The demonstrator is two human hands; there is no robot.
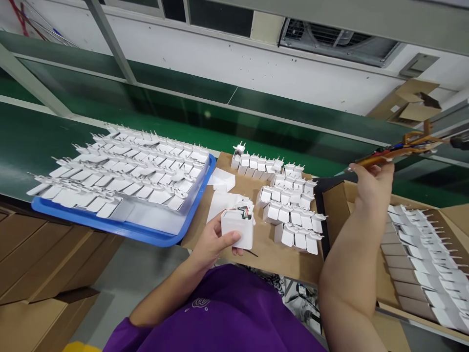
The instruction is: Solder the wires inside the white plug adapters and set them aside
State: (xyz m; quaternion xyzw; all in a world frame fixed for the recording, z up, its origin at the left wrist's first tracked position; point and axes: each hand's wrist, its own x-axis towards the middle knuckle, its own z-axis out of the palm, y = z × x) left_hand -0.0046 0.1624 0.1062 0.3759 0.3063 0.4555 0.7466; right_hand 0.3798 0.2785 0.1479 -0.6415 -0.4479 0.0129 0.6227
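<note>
Over the front edge of the brown cardboard sheet (280, 265), in the head view, the left hand (214, 243) is closed round one white box (236, 233), thumb across its near side. Several thin wires (246, 214) show at its top. The right hand (374, 185) is raised beyond the sheet's right edge, its fingers touching one orange tool (381, 158); how firmly they close on it I cannot tell.

Toward the sheet's right edge stand more white boxes (293, 213) in several rows, three lids showing in the nearest row. By its left edge lie two pieces of white paper (224, 180). One thin dark stick (251, 253) lies near the front edge, just beside the left hand.

Beside the sheet's left edge is one blue tray (146, 238) with about five rows of boxes, too crowded to count singly. Past the right edge, one open carton (335, 208) holds further rows, also too tightly packed to count.
</note>
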